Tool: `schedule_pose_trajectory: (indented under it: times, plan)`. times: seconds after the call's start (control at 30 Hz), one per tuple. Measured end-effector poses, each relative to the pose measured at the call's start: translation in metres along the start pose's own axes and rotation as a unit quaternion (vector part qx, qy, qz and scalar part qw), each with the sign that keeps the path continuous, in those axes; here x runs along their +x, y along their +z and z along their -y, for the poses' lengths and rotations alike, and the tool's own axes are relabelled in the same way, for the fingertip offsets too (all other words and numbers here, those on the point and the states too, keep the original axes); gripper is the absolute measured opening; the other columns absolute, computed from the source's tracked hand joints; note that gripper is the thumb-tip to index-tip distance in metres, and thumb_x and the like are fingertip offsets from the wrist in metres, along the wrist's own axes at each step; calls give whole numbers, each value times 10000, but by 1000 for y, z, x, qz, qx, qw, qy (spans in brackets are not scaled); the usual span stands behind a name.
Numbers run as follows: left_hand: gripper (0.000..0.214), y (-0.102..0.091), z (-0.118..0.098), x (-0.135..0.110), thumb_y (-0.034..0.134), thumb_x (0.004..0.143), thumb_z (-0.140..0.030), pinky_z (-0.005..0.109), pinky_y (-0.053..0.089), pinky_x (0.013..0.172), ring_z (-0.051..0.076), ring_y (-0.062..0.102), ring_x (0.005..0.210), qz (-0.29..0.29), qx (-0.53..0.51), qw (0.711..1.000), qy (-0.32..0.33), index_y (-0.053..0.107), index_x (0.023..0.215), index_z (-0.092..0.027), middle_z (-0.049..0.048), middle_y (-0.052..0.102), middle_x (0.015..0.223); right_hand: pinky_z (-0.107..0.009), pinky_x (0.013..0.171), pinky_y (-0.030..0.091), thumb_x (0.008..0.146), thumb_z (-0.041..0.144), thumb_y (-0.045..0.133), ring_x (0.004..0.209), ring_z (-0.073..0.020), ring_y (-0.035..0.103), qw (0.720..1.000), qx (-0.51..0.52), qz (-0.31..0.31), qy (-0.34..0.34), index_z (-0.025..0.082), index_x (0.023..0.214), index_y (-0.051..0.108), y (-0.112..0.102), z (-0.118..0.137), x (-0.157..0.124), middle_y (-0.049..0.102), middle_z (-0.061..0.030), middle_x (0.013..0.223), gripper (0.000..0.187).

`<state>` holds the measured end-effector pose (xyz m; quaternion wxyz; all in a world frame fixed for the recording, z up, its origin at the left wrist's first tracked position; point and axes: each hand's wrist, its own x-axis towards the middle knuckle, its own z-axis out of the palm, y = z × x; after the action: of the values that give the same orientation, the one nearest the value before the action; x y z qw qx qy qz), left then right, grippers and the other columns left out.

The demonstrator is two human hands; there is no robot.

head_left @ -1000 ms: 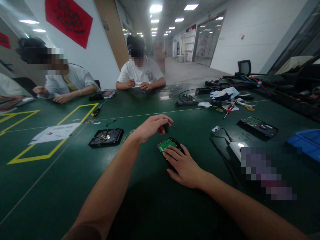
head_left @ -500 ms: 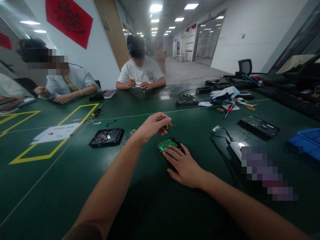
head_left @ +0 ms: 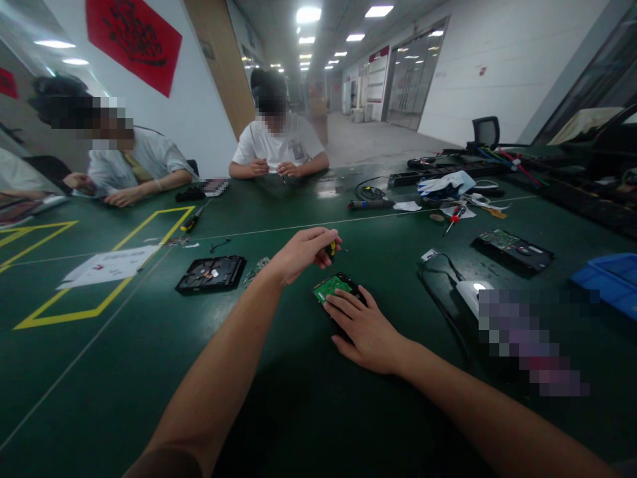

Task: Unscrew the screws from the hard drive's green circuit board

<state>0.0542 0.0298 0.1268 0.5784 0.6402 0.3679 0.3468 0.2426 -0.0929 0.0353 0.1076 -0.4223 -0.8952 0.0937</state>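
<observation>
My left hand (head_left: 307, 251) is closed around a small screwdriver (head_left: 331, 249) with a yellow and black handle. Its thin shaft points right, above the table and apart from the drive. Under my right hand (head_left: 371, 333) lies a hard drive (head_left: 328, 287) with a green circuit board facing up. The fingers of that hand are stretched out across the drive and hide much of it. To the left sits another hard drive (head_left: 210, 274), black, with small bits on top. A little heap of screws or small parts (head_left: 256, 271) is partly behind my left forearm.
A third hard drive (head_left: 512, 251) and a blue bin (head_left: 607, 279) are at the right, near a white device with a cable (head_left: 470, 292). Farther back lie a red screwdriver (head_left: 454, 218), gloves (head_left: 448, 186) and a yellow-black screwdriver (head_left: 192, 221). Two people (head_left: 279, 149) sit across the table.
The screwdriver has turned slightly in my left hand, so more of its yellow handle shows. My right hand stays on the drive. The whole view has shifted a little.
</observation>
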Motion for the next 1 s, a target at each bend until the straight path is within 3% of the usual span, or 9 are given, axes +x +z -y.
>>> schedule_pose_trajectory:
  times: [0.2, 0.4, 0.53, 0.73, 0.83, 1.0]
  plan:
    - [259, -3, -2, -2, 655, 953, -414, 252, 445, 566, 109, 583, 599, 21, 49, 999, 6, 753, 1051, -196, 38, 666, 816, -619, 1278, 77, 1035, 461, 485, 1567, -316, 263, 1000, -1, 0, -2, 248, 1606, 396, 1, -1, 0, 384, -107, 1671, 615]
    - [265, -2, -4, -4, 686, 937, -402, 233, 399, 444, 81, 575, 508, 33, 29, 999, -3, 661, 1088, -185, 111, 749, 1086, -619, 1277, 77, 1039, 455, 479, 1564, -313, 267, 1000, -2, -2, 0, 243, 1612, 385, 1, 0, 0, 385, -109, 1670, 618]
    - [229, 0, -4, -3, 649, 949, -392, 241, 436, 477, 84, 588, 535, 49, 3, 999, -9, 667, 1023, -176, 133, 753, 1164, -624, 1275, 73, 1029, 449, 495, 1563, -322, 269, 1000, 2, -2, 1, 253, 1609, 391, -1, 1, 0, 394, -105, 1665, 621]
    - [273, -5, -10, -4, 576, 936, -315, 255, 455, 593, 105, 564, 627, 4, 58, 998, 2, 784, 1023, -160, 82, 735, 971, -625, 1275, 87, 1036, 458, 480, 1561, -323, 277, 1000, 0, 1, 2, 250, 1600, 410, -2, 0, -1, 392, -107, 1666, 606]
    - [286, -4, -12, -5, 576, 917, -283, 259, 444, 603, 106, 555, 635, -8, 43, 999, -1, 772, 1087, -163, 82, 736, 1009, -622, 1277, 87, 1035, 464, 478, 1564, -323, 270, 1000, 0, 2, 1, 243, 1604, 404, -3, 0, 0, 391, -109, 1667, 614]
    - [206, 1, -10, -4, 597, 911, -265, 268, 438, 574, 104, 558, 587, 8, -2, 1000, -13, 719, 1033, -152, 105, 758, 1010, -617, 1278, 79, 1041, 461, 467, 1562, -309, 276, 1000, 2, 1, 1, 249, 1607, 394, -3, 0, 0, 397, -103, 1664, 609]
